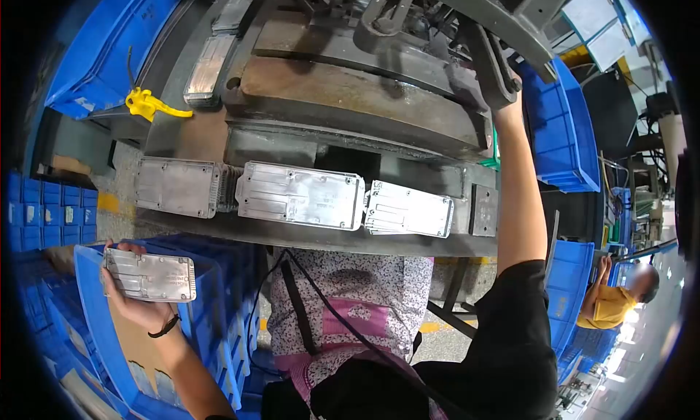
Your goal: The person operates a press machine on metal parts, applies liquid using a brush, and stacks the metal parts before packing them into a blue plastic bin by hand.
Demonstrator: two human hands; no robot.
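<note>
My left hand [138, 303] is closed around a flat silver metal plate [157, 276], held level over a blue crate [91, 274] at the lower left. My right arm reaches up to the machine's right side, where my right hand [512, 103] is mostly hidden behind a dark metal arm [485, 70]; its fingers do not show. Along the machine's front ledge lie three stacks of similar plates: a left stack [175, 188], a middle stack [299, 196] and a right stack [410, 210].
More plates [210, 68] lie on the machine's left side, near a yellow air gun [149, 105]. Blue bins [558, 121] stand at the right, and another [109, 48] at the upper left. A person in yellow [612, 303] is at the far right.
</note>
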